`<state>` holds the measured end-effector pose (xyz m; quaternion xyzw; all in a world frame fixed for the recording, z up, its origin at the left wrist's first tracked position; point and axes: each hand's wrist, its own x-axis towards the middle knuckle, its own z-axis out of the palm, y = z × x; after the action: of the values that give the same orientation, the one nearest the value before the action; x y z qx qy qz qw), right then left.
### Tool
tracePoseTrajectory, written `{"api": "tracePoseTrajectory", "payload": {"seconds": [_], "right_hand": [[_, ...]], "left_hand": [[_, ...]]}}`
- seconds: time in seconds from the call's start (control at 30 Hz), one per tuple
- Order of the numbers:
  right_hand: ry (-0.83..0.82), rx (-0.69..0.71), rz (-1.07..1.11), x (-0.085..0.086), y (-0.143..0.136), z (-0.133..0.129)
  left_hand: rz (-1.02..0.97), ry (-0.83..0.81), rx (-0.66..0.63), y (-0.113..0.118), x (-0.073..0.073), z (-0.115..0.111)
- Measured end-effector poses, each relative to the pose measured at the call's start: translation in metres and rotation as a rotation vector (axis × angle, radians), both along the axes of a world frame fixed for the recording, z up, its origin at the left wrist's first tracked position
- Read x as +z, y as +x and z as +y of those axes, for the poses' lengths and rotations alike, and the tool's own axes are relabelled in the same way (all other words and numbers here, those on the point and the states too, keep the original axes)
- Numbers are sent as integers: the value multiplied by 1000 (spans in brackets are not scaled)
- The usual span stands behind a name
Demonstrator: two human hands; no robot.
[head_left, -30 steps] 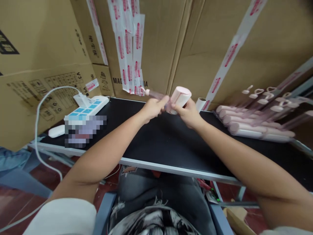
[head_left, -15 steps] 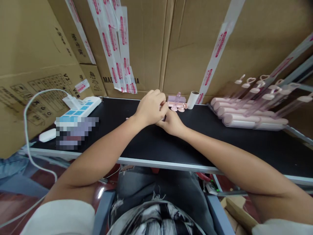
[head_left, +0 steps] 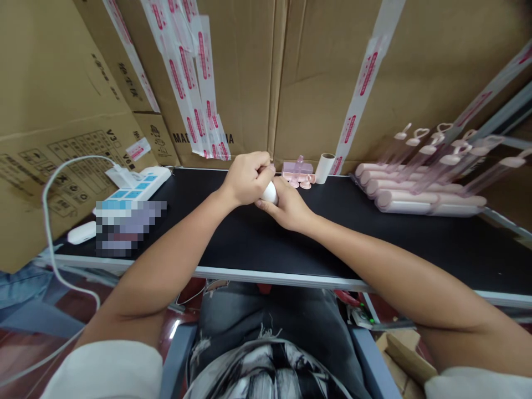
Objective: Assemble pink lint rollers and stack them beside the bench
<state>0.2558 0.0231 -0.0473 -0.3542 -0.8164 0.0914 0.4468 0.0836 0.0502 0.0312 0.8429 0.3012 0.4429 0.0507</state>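
Above the middle of the black table (head_left: 266, 244), my two hands meet around a small white rounded object (head_left: 270, 193). My right hand (head_left: 290, 206) is wrapped round it from the right, with the thumb along its near side. Closed against its upper left is my left hand (head_left: 250, 178); its fingertips are pressed together, and what they pinch, if anything, is hidden. Just behind my right hand are small pink and lilac parts (head_left: 297, 172) and an upright white tube (head_left: 325, 168).
At the left lie a white power strip (head_left: 137, 188) with a plugged cable, a white rounded item (head_left: 82, 233) and a pixelated patch. Pink cylinders (head_left: 415, 191) with clear tubes and looped tops are at the right. Cardboard walls (head_left: 324, 72) stand behind the table.
The white object now shows between my hands, where it was mostly hidden before. My left hand has shifted slightly left, and the view has moved a little.
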Motion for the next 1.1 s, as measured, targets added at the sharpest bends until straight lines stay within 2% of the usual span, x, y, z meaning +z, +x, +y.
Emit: {"api": "tracePoseTrajectory", "payload": {"seconds": [0.17, 0.3, 0.57, 0.77, 0.83, 0.93, 1.03, 1.1], "right_hand": [[48, -43, -64, 3, 0, 3], [67, -70, -68, 4, -2, 3], [148, -34, -49, -3, -3, 3], [120, -23, -76, -3, -4, 1], [103, -7, -57, 0, 0, 0], [97, -40, 82, 6, 7, 0], [46, -99, 207, 8, 11, 1], [-15, -109, 267, 8, 12, 4]], "left_hand": [[-96, -140, -54, -4, 9, -4], [-144, -160, -51, -5, 10, -4], [-147, -232, -91, -6, 12, -3], [-161, -250, -165, -8, 10, -5], [-168, -254, -201, -13, 8, -1], [-198, -228, -221, -26, 6, 15], [-353, -125, -168, -39, 6, 33], [-388, -103, -110, -44, 6, 39]]}}
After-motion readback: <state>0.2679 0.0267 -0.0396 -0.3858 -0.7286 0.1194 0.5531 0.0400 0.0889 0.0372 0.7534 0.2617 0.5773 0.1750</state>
